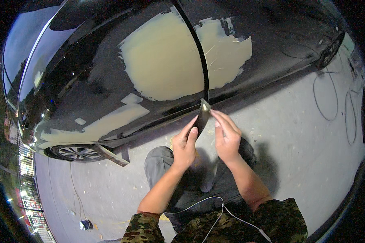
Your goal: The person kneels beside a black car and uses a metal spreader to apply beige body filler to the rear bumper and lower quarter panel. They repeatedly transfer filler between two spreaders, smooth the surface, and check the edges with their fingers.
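My left hand [185, 148] is closed round a dark, flat putty spreader [203, 122], its thumb lying along the face. The spreader points up and away from me, and a dab of beige filler [206, 107] sits near its far end. My right hand [228, 139] is beside that end, fingers drawn together and fingertips at its edge; whether they pinch a second thin piece is hidden. Just beyond both hands is the side of a black car [166, 117]. Broad beige filler patches cover its front door [162, 60] and rear door [225, 52], either side of the dark door gap.
More filler [105, 121] runs above the left wheel [77, 152], where a flap [111, 156] juts out. A hose [326, 115] loops over the grey floor [300, 162] at right. A small container [85, 225] stands at lower left. A white cable [223, 206] hangs across my lap.
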A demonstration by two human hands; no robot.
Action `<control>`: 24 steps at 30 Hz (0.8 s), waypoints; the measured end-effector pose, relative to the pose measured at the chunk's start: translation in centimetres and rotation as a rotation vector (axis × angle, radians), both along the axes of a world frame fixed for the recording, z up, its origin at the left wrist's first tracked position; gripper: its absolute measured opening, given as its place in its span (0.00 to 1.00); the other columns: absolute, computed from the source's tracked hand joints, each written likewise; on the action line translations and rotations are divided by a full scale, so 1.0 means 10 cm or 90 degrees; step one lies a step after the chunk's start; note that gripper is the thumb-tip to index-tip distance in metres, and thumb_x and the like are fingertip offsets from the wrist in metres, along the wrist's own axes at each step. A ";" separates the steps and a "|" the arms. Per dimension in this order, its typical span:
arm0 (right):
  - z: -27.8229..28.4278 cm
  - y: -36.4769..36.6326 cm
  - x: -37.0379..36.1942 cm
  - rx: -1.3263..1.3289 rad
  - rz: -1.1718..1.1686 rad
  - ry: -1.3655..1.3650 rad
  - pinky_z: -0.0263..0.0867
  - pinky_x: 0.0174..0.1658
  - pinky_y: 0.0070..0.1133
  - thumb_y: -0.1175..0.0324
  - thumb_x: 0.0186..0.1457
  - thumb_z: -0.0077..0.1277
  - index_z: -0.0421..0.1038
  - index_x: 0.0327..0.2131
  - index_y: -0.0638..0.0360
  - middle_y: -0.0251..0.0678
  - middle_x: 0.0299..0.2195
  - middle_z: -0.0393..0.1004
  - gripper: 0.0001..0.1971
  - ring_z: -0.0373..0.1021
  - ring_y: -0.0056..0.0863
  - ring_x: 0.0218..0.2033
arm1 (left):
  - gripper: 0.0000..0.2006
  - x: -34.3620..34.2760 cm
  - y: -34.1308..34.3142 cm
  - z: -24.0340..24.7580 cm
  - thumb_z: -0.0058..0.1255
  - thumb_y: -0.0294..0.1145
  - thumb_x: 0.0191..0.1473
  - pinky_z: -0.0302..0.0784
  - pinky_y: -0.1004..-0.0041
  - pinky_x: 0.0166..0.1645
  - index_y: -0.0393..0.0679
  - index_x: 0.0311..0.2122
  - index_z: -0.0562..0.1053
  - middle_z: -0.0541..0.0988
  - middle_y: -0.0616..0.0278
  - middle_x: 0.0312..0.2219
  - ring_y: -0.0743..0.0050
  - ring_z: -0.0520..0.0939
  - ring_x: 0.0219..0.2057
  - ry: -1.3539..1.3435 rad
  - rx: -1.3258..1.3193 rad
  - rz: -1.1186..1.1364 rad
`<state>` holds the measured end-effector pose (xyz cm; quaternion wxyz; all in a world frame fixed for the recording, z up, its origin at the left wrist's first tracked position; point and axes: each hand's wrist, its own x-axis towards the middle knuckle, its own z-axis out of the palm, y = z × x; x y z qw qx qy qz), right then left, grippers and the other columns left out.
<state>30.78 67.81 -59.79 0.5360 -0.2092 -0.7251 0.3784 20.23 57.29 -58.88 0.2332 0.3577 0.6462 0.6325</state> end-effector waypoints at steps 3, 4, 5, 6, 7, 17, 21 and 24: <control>-0.10 -0.09 -0.06 -0.033 0.044 0.003 0.71 0.53 0.31 0.86 0.53 0.45 0.75 0.51 0.67 0.50 0.49 0.78 0.21 0.76 0.46 0.50 | 0.18 -0.06 0.07 0.07 0.46 0.28 0.67 0.70 0.74 0.58 0.32 0.58 0.72 0.81 0.57 0.49 0.75 0.77 0.51 0.075 0.033 0.036; -0.14 -0.10 -0.05 -0.064 0.052 0.007 0.71 0.54 0.30 0.85 0.55 0.45 0.75 0.51 0.67 0.51 0.49 0.78 0.20 0.76 0.44 0.51 | 0.18 -0.09 0.08 0.08 0.46 0.28 0.68 0.69 0.73 0.59 0.32 0.59 0.72 0.80 0.55 0.50 0.75 0.76 0.52 0.080 0.031 0.035; -0.17 -0.10 -0.06 -0.064 0.064 0.025 0.71 0.54 0.30 0.85 0.56 0.45 0.75 0.51 0.68 0.51 0.49 0.78 0.19 0.76 0.44 0.51 | 0.19 -0.15 0.03 0.10 0.46 0.30 0.68 0.69 0.73 0.59 0.32 0.60 0.71 0.79 0.55 0.51 0.74 0.76 0.52 0.104 -0.043 0.049; -0.21 -0.09 -0.07 -0.075 0.075 0.030 0.70 0.55 0.30 0.84 0.57 0.45 0.75 0.51 0.69 0.51 0.50 0.78 0.18 0.76 0.43 0.51 | 0.19 -0.21 0.01 0.10 0.47 0.30 0.68 0.69 0.74 0.58 0.33 0.60 0.71 0.80 0.55 0.50 0.75 0.77 0.51 0.108 -0.030 0.093; -0.24 -0.06 -0.07 -0.086 0.084 0.036 0.70 0.55 0.30 0.83 0.58 0.46 0.75 0.51 0.69 0.51 0.50 0.78 0.17 0.76 0.42 0.52 | 0.19 -0.29 -0.03 0.09 0.48 0.31 0.67 0.70 0.75 0.56 0.33 0.60 0.72 0.80 0.56 0.49 0.76 0.77 0.50 0.125 -0.016 0.134; -0.70 0.83 -0.60 -0.390 -0.269 0.262 0.67 0.52 0.23 0.75 0.67 0.44 0.72 0.54 0.72 0.40 0.47 0.78 0.16 0.73 0.25 0.46 | 0.22 -0.96 -1.22 -0.35 0.53 0.36 0.65 0.72 0.63 0.60 0.30 0.58 0.68 0.77 0.53 0.52 0.63 0.79 0.52 -0.239 0.122 0.230; -0.86 0.81 -0.75 -0.442 -0.318 0.197 0.67 0.51 0.25 0.75 0.66 0.44 0.72 0.54 0.70 0.42 0.47 0.78 0.16 0.73 0.28 0.46 | 0.18 -1.01 -1.39 -0.51 0.53 0.35 0.65 0.74 0.64 0.58 0.36 0.55 0.69 0.78 0.58 0.51 0.65 0.79 0.52 -0.346 0.239 0.203; -0.88 0.81 -0.88 -0.347 -0.384 0.212 0.66 0.52 0.28 0.74 0.66 0.44 0.72 0.55 0.69 0.45 0.48 0.78 0.17 0.74 0.35 0.48 | 0.18 -1.04 -1.40 -0.53 0.52 0.35 0.66 0.74 0.65 0.59 0.37 0.55 0.69 0.78 0.59 0.51 0.67 0.79 0.52 -0.341 0.251 0.206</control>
